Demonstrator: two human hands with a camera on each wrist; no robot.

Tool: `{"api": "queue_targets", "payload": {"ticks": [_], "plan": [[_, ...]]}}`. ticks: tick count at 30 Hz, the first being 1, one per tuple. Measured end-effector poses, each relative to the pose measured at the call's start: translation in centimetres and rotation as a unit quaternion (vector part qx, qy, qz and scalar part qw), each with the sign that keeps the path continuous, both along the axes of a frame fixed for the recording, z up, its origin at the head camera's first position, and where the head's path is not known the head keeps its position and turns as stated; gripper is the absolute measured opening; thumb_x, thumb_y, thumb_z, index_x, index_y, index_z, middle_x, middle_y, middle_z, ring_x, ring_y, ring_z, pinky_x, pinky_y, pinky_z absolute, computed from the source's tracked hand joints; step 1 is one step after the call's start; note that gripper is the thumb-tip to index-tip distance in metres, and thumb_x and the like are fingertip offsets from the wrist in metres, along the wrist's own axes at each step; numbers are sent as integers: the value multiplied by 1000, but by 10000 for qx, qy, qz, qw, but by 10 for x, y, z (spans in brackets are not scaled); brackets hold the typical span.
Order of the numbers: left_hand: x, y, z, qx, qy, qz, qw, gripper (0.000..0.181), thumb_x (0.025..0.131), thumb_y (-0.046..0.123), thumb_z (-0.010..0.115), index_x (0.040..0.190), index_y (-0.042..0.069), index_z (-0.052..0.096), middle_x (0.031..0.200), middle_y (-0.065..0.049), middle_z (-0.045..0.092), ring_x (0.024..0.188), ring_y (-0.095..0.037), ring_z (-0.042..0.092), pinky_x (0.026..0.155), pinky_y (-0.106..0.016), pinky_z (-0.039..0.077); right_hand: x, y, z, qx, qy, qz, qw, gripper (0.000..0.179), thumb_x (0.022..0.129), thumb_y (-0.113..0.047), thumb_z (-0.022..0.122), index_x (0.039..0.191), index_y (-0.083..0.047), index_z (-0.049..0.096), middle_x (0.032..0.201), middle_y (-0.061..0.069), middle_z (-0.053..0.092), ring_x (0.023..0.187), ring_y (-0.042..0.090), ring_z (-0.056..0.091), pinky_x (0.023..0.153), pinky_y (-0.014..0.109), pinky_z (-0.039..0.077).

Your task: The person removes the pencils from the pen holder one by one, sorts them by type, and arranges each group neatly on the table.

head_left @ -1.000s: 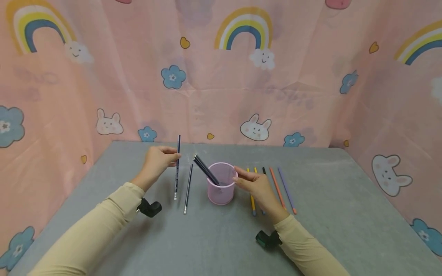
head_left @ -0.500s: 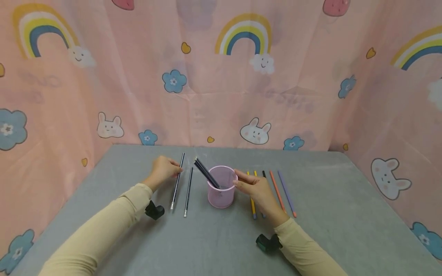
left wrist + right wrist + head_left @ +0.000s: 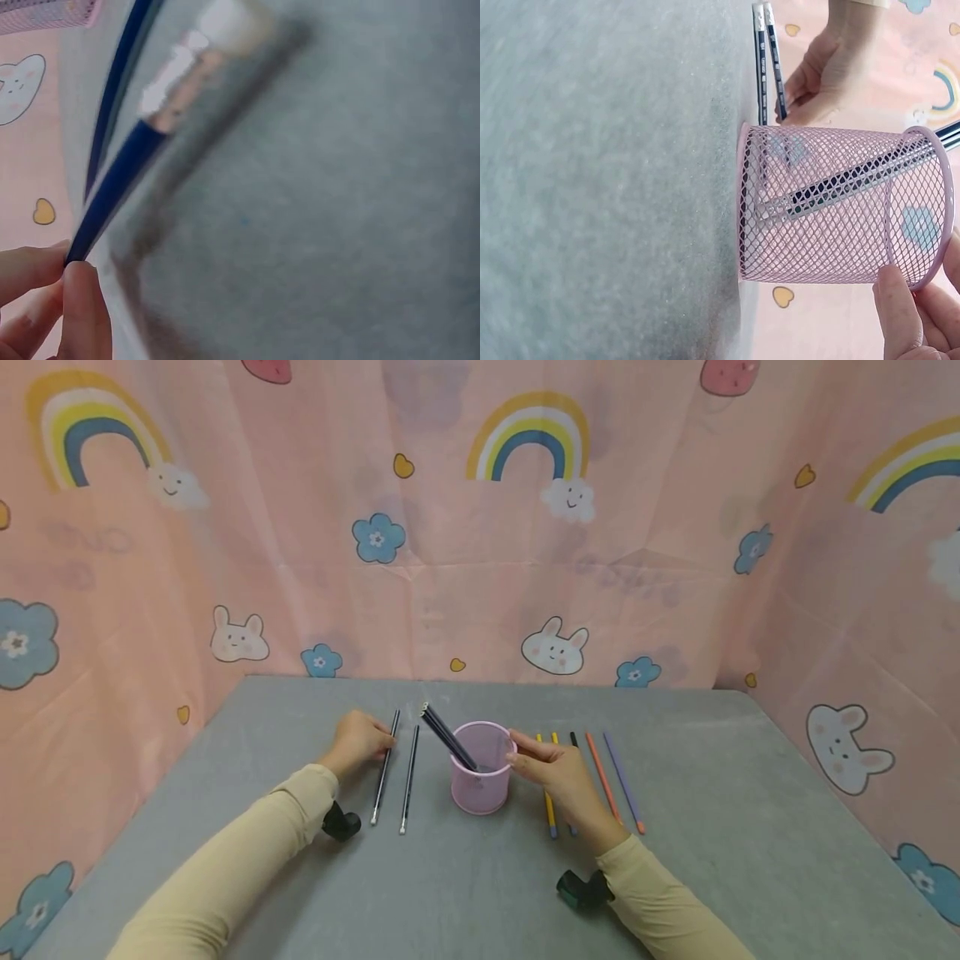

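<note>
My left hand pinches a dark blue pencil with a white eraser end, low over the grey table. In the left wrist view thumb and finger meet on the shaft, and the eraser end points away from the hand. Just right of it lies a similar dark pencil. A pink mesh pencil cup stands upright in the middle, several dark pencils leaning left inside it. With thumb and fingers my right hand grips the cup's rim at its right side.
Right of the cup several pencils lie side by side, among them a yellow one, an orange one and a purple one; the right hand partly covers some. A pink patterned cloth hangs behind the grey table.
My left hand has come down toward the table with the pencil, which has gone from nearly upright in view to slanting beside the other pencil. The right hand and cup have stayed put.
</note>
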State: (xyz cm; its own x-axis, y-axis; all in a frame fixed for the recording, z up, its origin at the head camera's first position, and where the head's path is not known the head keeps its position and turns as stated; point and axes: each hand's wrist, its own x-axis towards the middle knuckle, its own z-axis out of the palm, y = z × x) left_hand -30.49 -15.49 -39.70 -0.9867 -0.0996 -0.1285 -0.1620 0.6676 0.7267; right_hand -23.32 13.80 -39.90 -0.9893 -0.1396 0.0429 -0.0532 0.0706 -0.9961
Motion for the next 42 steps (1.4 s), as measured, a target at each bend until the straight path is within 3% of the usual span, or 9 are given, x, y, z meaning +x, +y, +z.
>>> {"api": "queue_targets", "payload": {"ticks": [10, 18, 25, 31, 36, 42], "plan": [[1, 0, -10, -171, -30, 37, 9998, 17, 76, 7, 72, 88, -4, 71, 69, -9, 68, 49, -8, 57, 48, -20, 50, 1, 0, 0, -170, -20, 130, 9998, 47, 83, -18, 70, 127, -6, 56, 131, 10, 55, 120, 20, 53, 88, 26, 49], [3, 1, -10, -637, 273, -268, 9972, 11, 75, 8, 73, 78, -2, 73, 64, -7, 67, 48, -10, 56, 47, -21, 46, 2, 1, 1, -163, 22, 118, 9998, 48, 83, -19, 70, 127, -6, 56, 131, 9, 54, 120, 19, 53, 88, 26, 49], [6, 7, -11, -740, 460, -220, 9960, 7, 75, 7, 73, 73, 1, 73, 59, -5, 65, 46, -10, 54, 46, -22, 44, 2, 2, 3, -250, -40, 106, 9996, 47, 83, -18, 70, 126, -6, 56, 131, 10, 55, 120, 20, 53, 88, 26, 49], [16, 13, -2, -147, 762, -112, 9969, 12, 82, 12, 68, 86, 1, 70, 71, -10, 67, 57, -14, 58, 50, -22, 46, 2, 2, 1, -285, -71, 134, 9995, 49, 82, -18, 71, 127, -6, 56, 130, 10, 55, 119, 18, 53, 88, 26, 50], [33, 23, 10, 238, 1205, -197, 9922, 18, 85, 18, 66, 96, 4, 70, 88, -11, 70, 72, -20, 67, 59, -27, 52, 1, 1, 1, -267, -95, 130, 9995, 48, 82, -18, 71, 127, -6, 56, 129, 10, 56, 117, 17, 55, 87, 25, 50], [54, 34, 20, 968, 1384, -199, 9854, 19, 84, 19, 69, 98, 7, 70, 92, -9, 70, 77, -19, 69, 66, -29, 55, 2, 1, 2, -233, -31, 77, 9997, 47, 83, -17, 70, 127, -6, 56, 130, 11, 55, 117, 19, 55, 87, 26, 50]]}}
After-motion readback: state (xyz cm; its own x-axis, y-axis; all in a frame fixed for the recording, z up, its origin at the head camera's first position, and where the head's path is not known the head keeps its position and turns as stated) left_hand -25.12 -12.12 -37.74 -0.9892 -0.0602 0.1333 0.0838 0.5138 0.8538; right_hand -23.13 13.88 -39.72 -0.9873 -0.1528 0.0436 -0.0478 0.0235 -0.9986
